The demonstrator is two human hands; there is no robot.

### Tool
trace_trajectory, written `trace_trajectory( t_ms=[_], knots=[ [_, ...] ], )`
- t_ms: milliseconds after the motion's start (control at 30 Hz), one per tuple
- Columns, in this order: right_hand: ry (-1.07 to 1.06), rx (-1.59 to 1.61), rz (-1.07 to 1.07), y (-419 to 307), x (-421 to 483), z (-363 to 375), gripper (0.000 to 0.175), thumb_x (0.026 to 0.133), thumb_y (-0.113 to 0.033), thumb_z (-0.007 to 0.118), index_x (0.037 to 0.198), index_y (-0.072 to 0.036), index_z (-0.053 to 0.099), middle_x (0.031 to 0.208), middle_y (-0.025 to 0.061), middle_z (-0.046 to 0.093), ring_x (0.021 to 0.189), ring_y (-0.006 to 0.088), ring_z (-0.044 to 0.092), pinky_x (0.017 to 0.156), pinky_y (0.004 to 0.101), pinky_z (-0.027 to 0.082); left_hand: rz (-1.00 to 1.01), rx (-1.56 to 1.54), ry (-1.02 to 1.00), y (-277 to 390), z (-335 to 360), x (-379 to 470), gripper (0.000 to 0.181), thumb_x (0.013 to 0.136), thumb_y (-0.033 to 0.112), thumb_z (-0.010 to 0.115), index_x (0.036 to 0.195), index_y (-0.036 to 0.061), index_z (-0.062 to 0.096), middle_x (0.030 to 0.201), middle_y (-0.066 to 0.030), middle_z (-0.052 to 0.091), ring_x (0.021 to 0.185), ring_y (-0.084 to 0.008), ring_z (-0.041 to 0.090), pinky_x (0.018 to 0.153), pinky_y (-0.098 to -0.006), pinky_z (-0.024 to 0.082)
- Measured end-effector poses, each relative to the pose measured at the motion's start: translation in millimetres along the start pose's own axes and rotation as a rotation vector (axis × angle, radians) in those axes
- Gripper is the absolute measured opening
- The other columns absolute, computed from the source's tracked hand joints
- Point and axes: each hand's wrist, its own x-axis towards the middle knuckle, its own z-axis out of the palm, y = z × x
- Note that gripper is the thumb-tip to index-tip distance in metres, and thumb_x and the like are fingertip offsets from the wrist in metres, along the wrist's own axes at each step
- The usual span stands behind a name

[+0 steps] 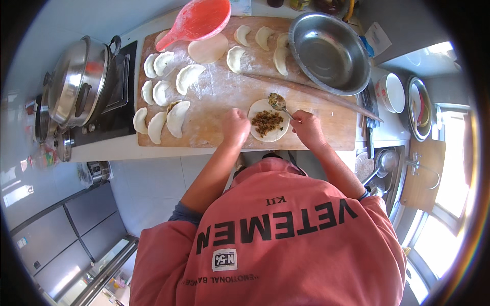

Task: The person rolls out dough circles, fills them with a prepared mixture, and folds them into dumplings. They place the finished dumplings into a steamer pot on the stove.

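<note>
My right hand [307, 128] grips the handle of a metal spoon [282, 106], whose bowl carries brown-green filling. The spoon's bowl is over the upper edge of a round dough wrapper [255, 111] lying on a floured wooden board [214, 132]. Chopped filling [267, 123] is heaped on the wrapper's middle. Just left of the wrapper is my left hand [236, 126], its fingers curled together; whether they pinch anything is hidden. Several folded half-moon dumplings [178, 119] rest on the board's left part and along its back. Another flat dough round [208, 48] lies at the back.
A large steel basin [327, 53] stands at the board's back right, beside a tapered wooden rolling pin [317, 92]. A red plastic scoop [203, 19] overlaps the rear dough round. Left is a lidded steel pot [78, 82] on a black stove; right, a dark-handled knife [369, 139].
</note>
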Motion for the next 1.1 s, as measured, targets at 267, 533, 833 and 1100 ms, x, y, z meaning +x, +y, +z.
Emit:
trace_trajectory(
  t_ms=[267,533,833,1100],
  knots=[
    [0.185,-0.261,-0.037,10,9,39,0.008,0.080,-0.006,0.060,0.083,0.002,0.060,0.073,0.0216,0.063,0.071,0.0317,0.064,0.065,0.0410,0.049,-0.041,0.099,0.023,13,11,-4,0.010,0.071,0.003,0.056,0.080,-0.0022,0.060,0.079,-0.0235,0.064,0.078,-0.0437,0.062,0.072,-0.0504,0.048],
    [0.193,-0.103,0.116,-28,2,33,0.009,0.081,-0.007,0.062,0.085,0.001,0.059,0.082,0.0257,0.063,0.079,0.0415,0.063,0.070,0.0465,0.049,-0.111,0.088,-0.291,29,-3,2,0.016,0.072,0.005,0.056,0.083,-0.0044,0.062,0.082,-0.0251,0.065,0.081,-0.0427,0.064,0.072,-0.0487,0.049],
    [0.235,-0.325,-0.076,-36,-10,31,0.016,0.078,-0.013,0.060,0.090,-0.004,0.059,0.090,0.0172,0.058,0.084,0.0325,0.057,0.072,0.0419,0.050,-0.181,-0.078,-0.147,27,10,-4,0.017,0.070,0.005,0.056,0.080,-0.0038,0.066,0.077,-0.0250,0.066,0.078,-0.0409,0.065,0.069,-0.0458,0.049],
    [0.299,-0.214,-0.053,-27,-6,41,0.018,0.075,-0.007,0.061,0.092,-0.003,0.055,0.086,0.0207,0.058,0.080,0.0374,0.058,0.070,0.0478,0.048,-0.095,-0.175,-0.133,7,26,-5,0.023,0.075,0.003,0.053,0.093,-0.0050,0.066,0.087,-0.0253,0.067,0.084,-0.0406,0.065,0.075,-0.0444,0.050]
  ],
)
